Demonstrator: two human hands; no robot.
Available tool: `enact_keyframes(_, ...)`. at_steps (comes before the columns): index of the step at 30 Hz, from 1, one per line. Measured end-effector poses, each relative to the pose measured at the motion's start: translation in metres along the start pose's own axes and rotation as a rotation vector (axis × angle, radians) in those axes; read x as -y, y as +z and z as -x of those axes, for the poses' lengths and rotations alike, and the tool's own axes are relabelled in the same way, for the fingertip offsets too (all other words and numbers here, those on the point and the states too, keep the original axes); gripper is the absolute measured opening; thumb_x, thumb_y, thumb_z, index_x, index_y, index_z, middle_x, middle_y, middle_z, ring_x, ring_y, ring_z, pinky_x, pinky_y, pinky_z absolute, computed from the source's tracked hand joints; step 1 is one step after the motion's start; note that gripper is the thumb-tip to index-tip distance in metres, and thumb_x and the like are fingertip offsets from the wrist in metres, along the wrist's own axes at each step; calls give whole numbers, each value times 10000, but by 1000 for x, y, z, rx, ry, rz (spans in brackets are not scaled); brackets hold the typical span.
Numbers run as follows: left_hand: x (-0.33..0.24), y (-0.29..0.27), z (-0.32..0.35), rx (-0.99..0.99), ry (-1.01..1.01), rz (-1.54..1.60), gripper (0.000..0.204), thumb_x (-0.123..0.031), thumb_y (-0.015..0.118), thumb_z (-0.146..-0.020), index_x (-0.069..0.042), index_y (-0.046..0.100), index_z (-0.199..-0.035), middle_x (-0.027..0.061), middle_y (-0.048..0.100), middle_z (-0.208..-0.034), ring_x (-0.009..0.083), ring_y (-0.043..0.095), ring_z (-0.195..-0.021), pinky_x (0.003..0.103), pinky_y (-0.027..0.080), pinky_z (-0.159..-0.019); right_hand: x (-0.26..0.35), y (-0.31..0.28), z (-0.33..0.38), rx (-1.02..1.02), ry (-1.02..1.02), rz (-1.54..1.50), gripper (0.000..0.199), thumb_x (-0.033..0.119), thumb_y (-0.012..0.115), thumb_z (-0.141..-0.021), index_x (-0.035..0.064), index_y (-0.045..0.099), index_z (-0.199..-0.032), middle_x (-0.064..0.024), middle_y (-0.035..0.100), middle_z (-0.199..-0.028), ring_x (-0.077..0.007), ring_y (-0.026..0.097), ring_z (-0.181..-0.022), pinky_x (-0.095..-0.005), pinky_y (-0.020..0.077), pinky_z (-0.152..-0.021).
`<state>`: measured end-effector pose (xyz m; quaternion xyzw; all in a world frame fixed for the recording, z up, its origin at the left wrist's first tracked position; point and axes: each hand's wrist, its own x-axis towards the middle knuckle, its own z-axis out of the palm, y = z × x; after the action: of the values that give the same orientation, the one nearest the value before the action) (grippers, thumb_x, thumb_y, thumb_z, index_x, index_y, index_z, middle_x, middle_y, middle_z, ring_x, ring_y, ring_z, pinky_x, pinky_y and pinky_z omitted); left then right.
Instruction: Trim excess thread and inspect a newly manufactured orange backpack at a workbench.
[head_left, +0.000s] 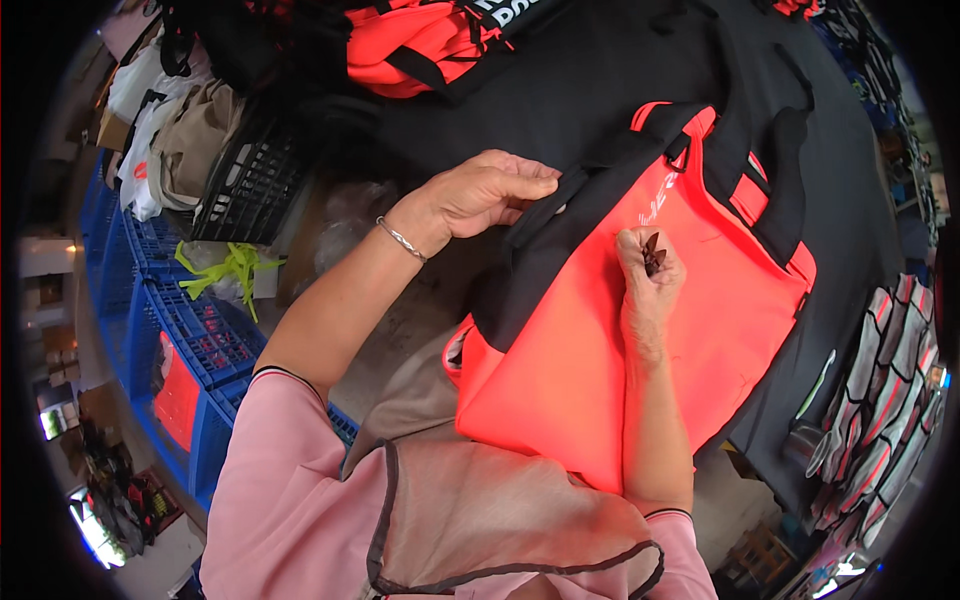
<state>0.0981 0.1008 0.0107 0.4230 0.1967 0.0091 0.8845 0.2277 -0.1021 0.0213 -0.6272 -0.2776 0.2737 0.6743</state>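
Note:
An orange-red fabric bag with black trim and black handles lies in front of me on a black-covered table. My left hand pinches the black strap along the bag's upper left edge. A thin silver bracelet sits on that wrist. My right hand rests on the orange panel, closed around a small dark tool whose tips stick out of the fist. What kind of tool it is I cannot tell.
Another orange and black bag lies at the far side. A black crate with beige cloth stands at the left, and blue crates below it. Striped grey-red fabric hangs at the right.

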Motion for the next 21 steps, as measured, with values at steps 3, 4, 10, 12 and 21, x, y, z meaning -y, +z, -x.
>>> enact_keyframes(3, -4, 13, 11, -136, 41, -159, 334, -232, 725, -903, 5, 656, -1127, 15, 693, -949, 77, 645, -808, 225, 519, -719, -9, -8, 1, 65, -27, -47, 203, 3, 618, -949, 34, 532, -767, 77, 471, -733, -6, 400, -662, -174, 333, -602)
enact_keyframes(4, -3, 21, 18, -257, 83, -330, 369, -260, 753, -879, 22, 662, -1098, 19, 689, -916, 80, 636, -791, 228, 516, -715, -11, -10, 2, 132, -35, -47, 214, 2, 622, -948, 34, 523, -761, 74, 473, -739, -4, 400, -664, -173, 339, -602)
enact_keyframes(10, 15, 26, 63, -424, 89, -778, 389, -340, 787, -842, 25, 681, -925, 29, 657, -769, 76, 608, -716, 249, 523, -670, 12, 15, 14, 276, -66, 243, 285, 15, 722, -853, 103, 726, -1125, -22, 672, -785, -58, 572, -654, -211, 450, -634)
enact_keyframes(12, 24, 29, 64, -449, 58, -714, 350, -319, 756, -879, 22, 685, -921, 23, 650, -758, 73, 604, -709, 253, 524, -660, -1, 18, 10, 373, -559, 621, 322, 230, 788, -807, 137, 734, -1111, -25, 630, -700, -145, 564, -588, -294, 432, -581)
enact_keyframes(21, 62, 27, 62, -608, 230, -132, 200, -243, 697, -940, -45, 709, -924, -8, 658, -857, 62, 607, -784, 253, 519, -694, -10, 18, 16, 422, -688, 828, 407, 289, 811, -758, 146, 732, -1130, -7, 506, -577, -162, 489, -528, -336, 344, -558)
